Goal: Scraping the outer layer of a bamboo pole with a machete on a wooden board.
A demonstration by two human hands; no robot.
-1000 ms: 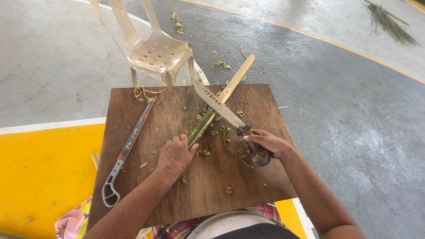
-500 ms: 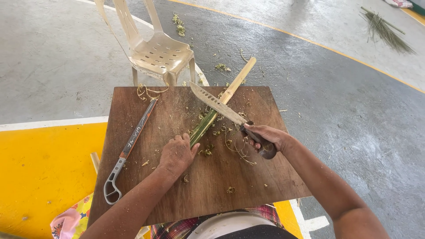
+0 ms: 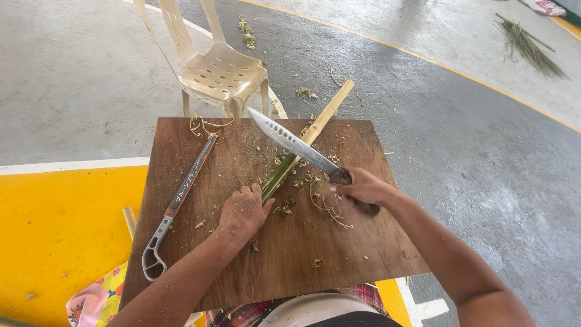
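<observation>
A long bamboo stick, green near me and pale at its far end, lies diagonally across a dark wooden board. My left hand presses down on the stick's near end. My right hand grips the dark handle of a large knife with holes along its blade. The blade slants up to the left and crosses over the stick near the board's middle. Curly shavings lie around both hands.
A folding saw with a grey handle lies along the board's left side. A beige plastic chair stands just beyond the board. The floor is grey concrete with yellow paint at left. A green leaf bundle lies far right.
My right hand has drawn the knife slightly toward me and to the right along the stick. My left hand has stayed pressed on the stick's near end.
</observation>
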